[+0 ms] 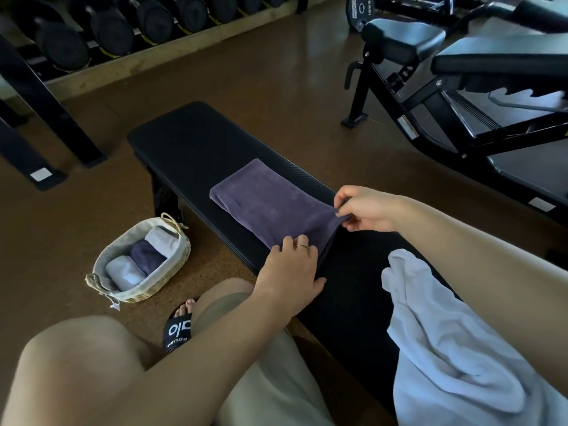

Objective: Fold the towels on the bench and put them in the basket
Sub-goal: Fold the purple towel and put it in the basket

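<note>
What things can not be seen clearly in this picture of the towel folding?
- White towel, head view: its near end is cut off by the bottom and right edges.
- Purple towel: its near edge is covered by the left hand, so the number of layers is unclear.
- Basket: three rolled towels show; anything beneath them is hidden.
- Right hand: the fingers pinch a corner, the fingertips hidden in the cloth.

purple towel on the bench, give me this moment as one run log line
purple towel: flat on bench | right hand: pinches near corner | left hand: rests on near edge | basket: three rolled towels | white towel: unfolded
</note>
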{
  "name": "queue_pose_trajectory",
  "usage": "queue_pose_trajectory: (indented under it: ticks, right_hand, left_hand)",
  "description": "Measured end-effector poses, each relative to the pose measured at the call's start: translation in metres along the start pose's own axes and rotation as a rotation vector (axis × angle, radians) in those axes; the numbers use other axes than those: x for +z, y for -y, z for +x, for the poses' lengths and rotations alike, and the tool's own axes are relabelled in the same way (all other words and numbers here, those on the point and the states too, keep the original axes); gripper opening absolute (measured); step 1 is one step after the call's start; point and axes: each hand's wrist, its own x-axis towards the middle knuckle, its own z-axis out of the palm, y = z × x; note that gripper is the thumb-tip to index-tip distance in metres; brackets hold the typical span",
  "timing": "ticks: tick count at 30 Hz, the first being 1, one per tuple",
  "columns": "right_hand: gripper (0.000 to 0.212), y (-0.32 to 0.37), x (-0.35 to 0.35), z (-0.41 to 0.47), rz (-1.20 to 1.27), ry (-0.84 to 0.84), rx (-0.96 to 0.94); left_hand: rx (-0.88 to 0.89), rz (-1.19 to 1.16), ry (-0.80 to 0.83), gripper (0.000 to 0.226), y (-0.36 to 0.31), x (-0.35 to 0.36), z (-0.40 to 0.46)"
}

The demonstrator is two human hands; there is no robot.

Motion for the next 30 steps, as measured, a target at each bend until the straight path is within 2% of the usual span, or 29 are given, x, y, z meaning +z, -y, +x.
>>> queue_pose_trajectory:
  ticks: [2, 5, 9, 13, 14, 17, 18, 22, 25, 30]
  right_hand:
    - [0.018, 0.008, -0.002, -0.002, 0.028, 0.078, -0.013]
    - [0.018, 0.017, -0.002, -0.001, 0.064, 0.086, 0.017]
    - [0.036, 0.020, -0.003, 0.004, 0.092, 0.041, 0.056]
    - [0.025, 0.013, -0.006, 0.006, 0.108, 0.044, 0.030]
    - [0.028, 0.011, -0.007, 0.006, 0.103, 0.059, 0.018]
    - [0.056, 0.005, -0.012, 0.005, 0.006, 0.129, -0.016]
    - [0.056, 0.004, -0.012, 0.005, -0.029, 0.140, -0.031]
    - [0.038, 0.004, -0.010, 0.009, -0.017, 0.156, -0.096]
    - [0.024, 0.006, -0.007, 0.015, -0.040, 0.087, -0.154]
    - [0.025, 0.009, 0.006, 0.028, -0.090, -0.051, -0.218]
  left_hand:
    - [-0.046, -0.059, -0.029, 0.067, -0.001, -0.004, 0.003]
    - [-0.132, -0.105, -0.043, 0.068, -0.003, -0.009, 0.006]
    - [-0.228, -0.189, -0.024, 0.055, -0.008, -0.011, 0.009]
    - [-0.216, -0.244, -0.043, 0.040, -0.006, -0.015, 0.007]
    - [-0.213, -0.277, -0.047, 0.036, -0.003, -0.016, 0.007]
    - [-0.250, -0.383, -0.067, 0.019, 0.010, -0.021, 0.004]
    - [-0.274, -0.441, -0.061, 0.014, 0.014, -0.022, 0.003]
    - [-0.322, -0.675, -0.019, 0.009, 0.030, -0.025, 0.007]
    - [-0.369, -0.801, -0.030, 0.012, 0.041, -0.023, 0.010]
    - [-0.494, -0.918, -0.085, 0.024, 0.054, -0.013, 0.013]
